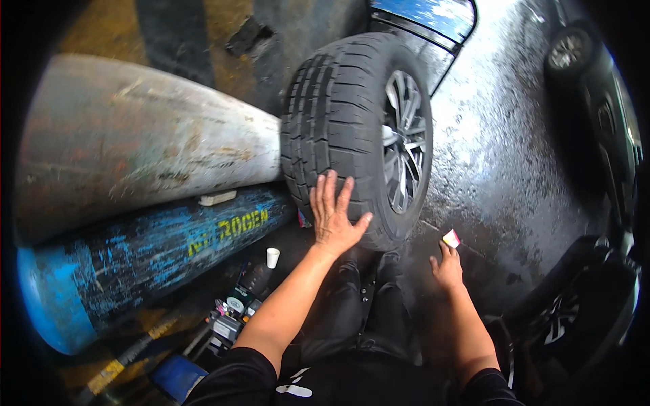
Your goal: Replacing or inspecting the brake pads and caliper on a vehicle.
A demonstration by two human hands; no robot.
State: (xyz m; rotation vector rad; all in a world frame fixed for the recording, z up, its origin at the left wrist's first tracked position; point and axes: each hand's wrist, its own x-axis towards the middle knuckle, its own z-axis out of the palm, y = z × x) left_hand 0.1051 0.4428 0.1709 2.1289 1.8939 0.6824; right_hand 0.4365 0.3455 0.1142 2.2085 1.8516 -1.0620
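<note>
A large black tire [313, 128] on a silver and dark spoked rim [405, 145] stands upright in front of me. My left hand [334, 222] lies against the lower part of its tread, fingers spread, holding nothing. Off to the right of the tire, my right hand [447, 269] is closed around a small white, red and yellow piece [451, 238], which looks like a packet or card. Its exact kind is too small to make out. That hand is apart from the tire.
Beside the tire on the left are a big worn grey cylinder [149, 142] and a scratched blue-black cylinder [139, 260]. A white cup [272, 257] stands near assorted tools [227, 325]. Cars [613, 122] line the right. The dark floor [501, 149] looks wet and shiny.
</note>
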